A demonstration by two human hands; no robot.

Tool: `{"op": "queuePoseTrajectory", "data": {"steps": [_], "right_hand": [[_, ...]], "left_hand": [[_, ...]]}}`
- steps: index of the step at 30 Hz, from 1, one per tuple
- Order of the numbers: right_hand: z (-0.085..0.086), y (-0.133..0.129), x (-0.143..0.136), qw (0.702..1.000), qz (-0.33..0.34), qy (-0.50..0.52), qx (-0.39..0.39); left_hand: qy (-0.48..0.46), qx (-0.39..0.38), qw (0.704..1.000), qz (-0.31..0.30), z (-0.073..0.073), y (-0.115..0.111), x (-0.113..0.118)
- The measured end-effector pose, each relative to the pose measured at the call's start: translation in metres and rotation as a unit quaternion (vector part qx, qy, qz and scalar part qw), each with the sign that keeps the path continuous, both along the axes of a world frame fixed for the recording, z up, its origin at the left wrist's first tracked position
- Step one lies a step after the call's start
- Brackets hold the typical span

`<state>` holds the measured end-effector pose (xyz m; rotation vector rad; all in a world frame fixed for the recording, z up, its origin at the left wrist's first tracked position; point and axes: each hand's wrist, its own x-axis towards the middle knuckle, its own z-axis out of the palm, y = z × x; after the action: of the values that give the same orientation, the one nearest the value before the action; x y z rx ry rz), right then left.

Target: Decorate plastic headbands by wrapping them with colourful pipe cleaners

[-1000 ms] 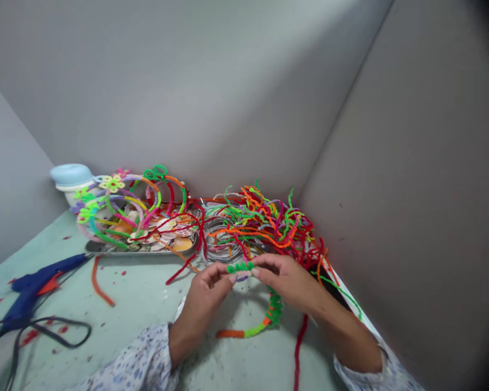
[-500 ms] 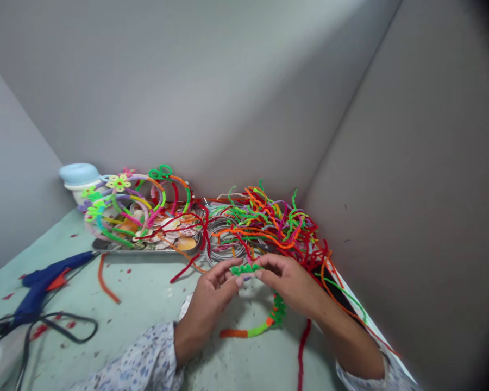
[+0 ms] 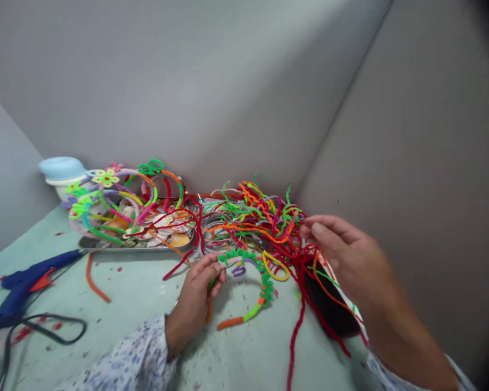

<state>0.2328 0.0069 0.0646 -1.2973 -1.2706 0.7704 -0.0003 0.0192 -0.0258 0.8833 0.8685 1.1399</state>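
Observation:
My left hand (image 3: 198, 298) is closed on the left end of a curved headband (image 3: 266, 279) wrapped in pipe cleaners. Green loops run along its top and right side, and its lower end is light green and orange. A small purple curl (image 3: 239, 271) and a yellow loop (image 3: 276, 266) show near it. My right hand (image 3: 346, 252) is raised at the right edge of the pipe cleaner heap (image 3: 269, 214), fingers pinched together by the red strands. What its fingertips hold, if anything, cannot be made out.
A metal tray (image 3: 134, 248) of shells and finished headbands (image 3: 149, 184) stands at the back left, beside a blue-lidded container (image 3: 63, 169). A blue glue gun (image 3: 28, 282) with a looped cable lies at the left. A black object (image 3: 330, 304) is below my right hand.
My right hand has let go of the headband and moved right to the heap's edge. My left hand still holds the headband, more of which now shows. The view has shifted slightly.

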Motion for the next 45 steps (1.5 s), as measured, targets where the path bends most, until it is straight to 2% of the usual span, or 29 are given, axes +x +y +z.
{"op": "queuePoseTrajectory", "data": {"steps": [1, 3, 6, 9, 12, 15, 19, 27, 31, 34, 37, 41, 45], "right_hand": [[0.002, -0.001, 0.005, 0.999, 0.001, -0.039, -0.006], [0.001, -0.002, 0.013, 0.983, 0.065, -0.169, -0.039], [-0.013, 0.001, 0.018, 0.904, 0.192, -0.367, -0.107], [-0.035, 0.007, 0.015, 0.836, 0.227, -0.472, -0.161], [-0.054, 0.012, 0.007, 0.781, 0.24, -0.548, -0.18], [-0.064, 0.013, -0.001, 0.755, 0.231, -0.587, -0.182], [-0.066, 0.014, -0.002, 0.756, 0.215, -0.592, -0.179], [-0.052, 0.016, 0.011, 0.782, 0.14, -0.584, -0.169], [-0.05, 0.015, 0.008, 0.793, 0.141, -0.569, -0.167], [-0.048, 0.013, 0.007, 0.826, 0.185, -0.509, -0.155], [-0.047, 0.013, 0.008, 0.86, 0.267, -0.405, -0.159], [-0.049, 0.017, 0.007, 0.862, 0.381, -0.264, -0.204], [-0.055, 0.02, 0.003, 0.853, 0.45, -0.162, -0.208]], "left_hand": [[-0.002, 0.0, 1.0, 0.003, 0.0, 0.001, 0.0], [-0.005, 0.0, 1.0, 0.002, -0.002, 0.003, -0.001], [-0.01, -0.003, 1.0, 0.0, -0.004, 0.005, -0.002], [-0.018, -0.007, 1.0, 0.007, -0.007, 0.006, -0.003], [-0.02, -0.006, 1.0, 0.01, -0.01, 0.008, -0.003], [-0.019, 0.002, 1.0, 0.018, -0.013, 0.009, -0.004], [-0.014, 0.006, 0.999, 0.031, -0.015, 0.012, -0.004], [-0.016, 0.011, 0.999, 0.028, -0.017, 0.013, -0.005], [-0.052, -0.01, 0.998, 0.024, -0.018, 0.013, -0.006], [-0.109, -0.039, 0.993, 0.014, -0.017, 0.013, -0.009], [-0.167, -0.061, 0.984, 0.003, -0.014, 0.014, -0.012], [-0.208, -0.093, 0.974, -0.006, -0.008, 0.015, -0.014], [-0.221, -0.105, 0.97, -0.011, -0.005, 0.015, -0.013]]}}
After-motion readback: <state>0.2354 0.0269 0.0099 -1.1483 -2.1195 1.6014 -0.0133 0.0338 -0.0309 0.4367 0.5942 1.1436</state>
